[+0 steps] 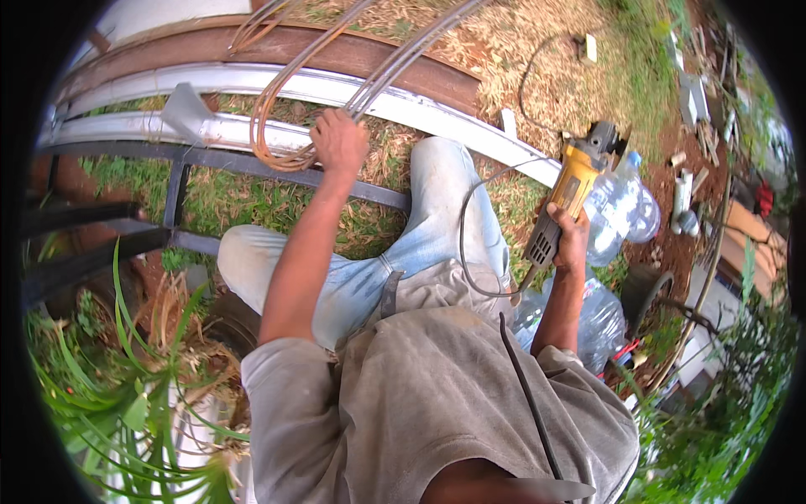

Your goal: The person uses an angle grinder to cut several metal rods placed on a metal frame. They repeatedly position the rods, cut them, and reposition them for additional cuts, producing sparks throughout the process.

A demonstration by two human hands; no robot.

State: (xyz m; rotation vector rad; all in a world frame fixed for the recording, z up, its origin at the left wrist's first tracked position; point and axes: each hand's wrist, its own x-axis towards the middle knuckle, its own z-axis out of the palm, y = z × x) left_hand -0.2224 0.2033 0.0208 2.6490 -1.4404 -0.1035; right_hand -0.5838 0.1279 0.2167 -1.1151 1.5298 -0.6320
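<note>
My left hand (337, 139) is closed on a bundle of long, thin, bent metal rods (382, 76), partly rusty orange and partly grey, whose looped ends hang over a white metal rail (445, 130). At the right, my right hand (567, 227) grips the lower body of a yellow and black angle grinder (578, 175), held with its head upward. Its dark cord (466, 235) loops down beside my right leg. A dark steel frame (176, 189) runs below the rail, just beyond my bent knees.
A rusty steel beam (252, 46) lies behind the rail. Large clear plastic bottles (621, 210) stand at my right. Pipe pieces and scrap (684, 189) lie on red soil farther right. Leafy plants (126, 395) are at lower left, near a tyre (222, 328). Dry grass (478, 42) lies beyond.
</note>
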